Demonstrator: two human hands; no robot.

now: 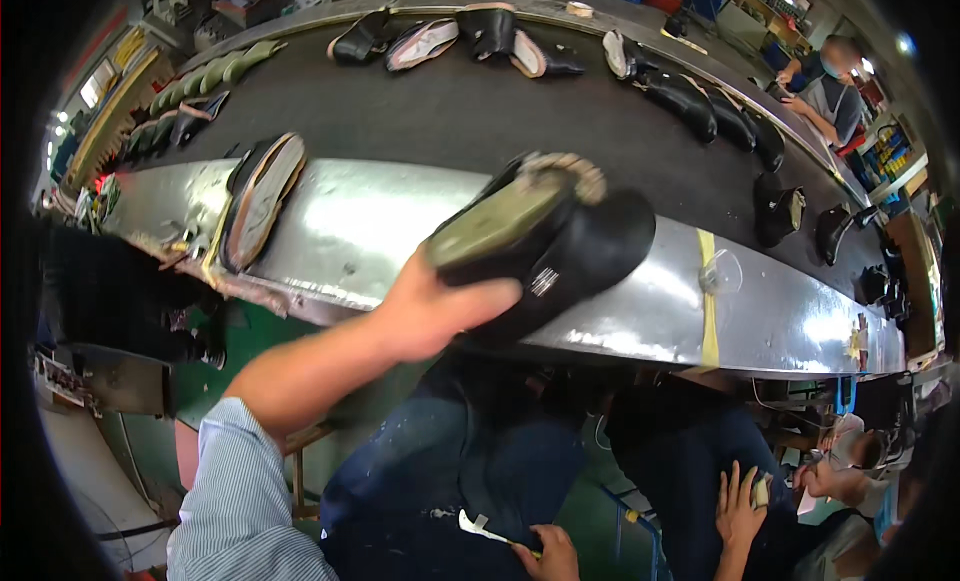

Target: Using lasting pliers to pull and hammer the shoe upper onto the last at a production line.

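Observation:
My left hand (415, 306), reaching up from the lower left in a striped sleeve, grips a black shoe (590, 256) raised over the metal edge of the bench. The shoe has a greenish last inside, its top turned up, and a pale frayed-looking rim at its far end. Low in the picture my right hand (552, 553) is closed around a slim hand tool (480, 527) with a pale, curved, blade-like head. It is held above my dark trousers. Another black shoe (264, 201) lies on its side on the bench to the left, pale underside showing.
A dark conveyor belt (430, 111) carries several black shoes (690, 103) and a row of green lasts (220, 73). Yellow tape (708, 311) crosses the metal ledge. A co-worker's hand (738, 511) rests at the lower right; another person (835, 91) works beyond the belt.

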